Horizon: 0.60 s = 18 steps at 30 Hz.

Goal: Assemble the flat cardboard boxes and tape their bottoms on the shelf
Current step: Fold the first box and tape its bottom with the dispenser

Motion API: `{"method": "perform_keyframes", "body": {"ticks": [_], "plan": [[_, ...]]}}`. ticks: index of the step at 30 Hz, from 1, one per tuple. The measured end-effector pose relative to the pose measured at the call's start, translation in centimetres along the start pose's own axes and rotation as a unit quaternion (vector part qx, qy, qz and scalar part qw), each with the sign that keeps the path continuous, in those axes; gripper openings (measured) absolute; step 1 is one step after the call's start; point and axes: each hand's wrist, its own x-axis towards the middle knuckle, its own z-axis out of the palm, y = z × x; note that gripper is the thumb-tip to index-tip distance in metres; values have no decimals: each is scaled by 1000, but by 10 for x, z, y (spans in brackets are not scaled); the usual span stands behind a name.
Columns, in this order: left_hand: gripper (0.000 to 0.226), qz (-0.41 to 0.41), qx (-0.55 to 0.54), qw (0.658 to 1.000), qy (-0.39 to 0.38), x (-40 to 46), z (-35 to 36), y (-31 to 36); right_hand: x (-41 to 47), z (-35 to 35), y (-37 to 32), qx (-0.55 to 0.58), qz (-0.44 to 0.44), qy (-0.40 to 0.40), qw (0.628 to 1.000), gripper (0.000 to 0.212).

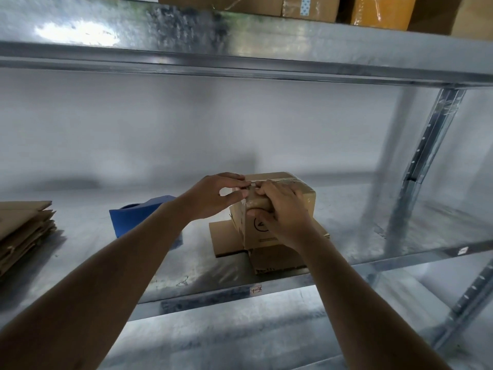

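My left hand (217,194) pinches the tape (249,194). My right hand (282,209) grips the box (298,190). If I pull crooked, the tape could wrinkle.

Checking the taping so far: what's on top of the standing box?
A clear tape strip runs along the box top. Both hands, left hand and right hand, cover its near end.

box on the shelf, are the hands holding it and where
Yes. The right hand grips the cardboard box at its near top edge, fingers curled over the clear tape. The left hand pinches the tape end at that same edge.
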Motion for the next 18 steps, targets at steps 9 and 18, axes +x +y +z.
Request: {"method": "perform_keyframes", "body": {"ticks": [9,18], "plan": [[57,-15,-33,999,17,-3,3,4,-2,7,-8,13,6,70,997,38],[46,-9,-18,999,27,-1,2,7,-2,20,-11,-42,25,118,992,46]]}}
